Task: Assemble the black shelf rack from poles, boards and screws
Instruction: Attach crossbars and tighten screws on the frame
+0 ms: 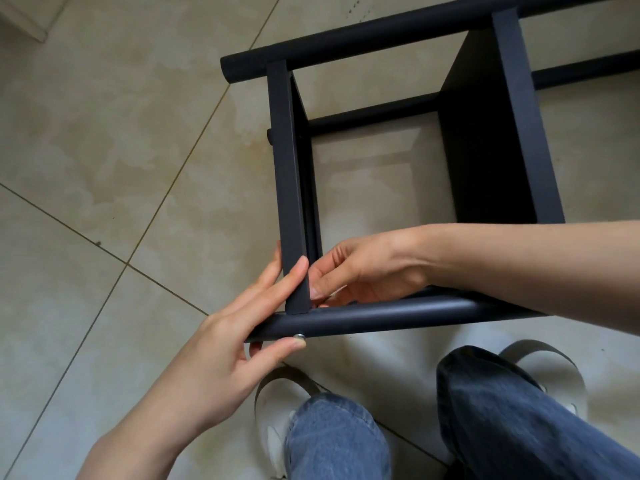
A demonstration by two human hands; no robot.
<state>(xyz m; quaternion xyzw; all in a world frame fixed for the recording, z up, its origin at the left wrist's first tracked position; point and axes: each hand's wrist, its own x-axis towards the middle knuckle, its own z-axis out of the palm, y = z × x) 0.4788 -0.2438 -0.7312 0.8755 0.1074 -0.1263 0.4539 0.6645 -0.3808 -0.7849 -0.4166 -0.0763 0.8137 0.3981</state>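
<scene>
Shelf rack point(408, 161) on its side; left fingers point(277, 289) straight along board edge point(292, 209), right fingers point(322, 268) pinching there.

Rack poles point(381, 315) and boards point(289, 188) matt black, smooth; screw point(299, 337) shiny metal; floor tiles point(104, 150) glossy beige.
</scene>
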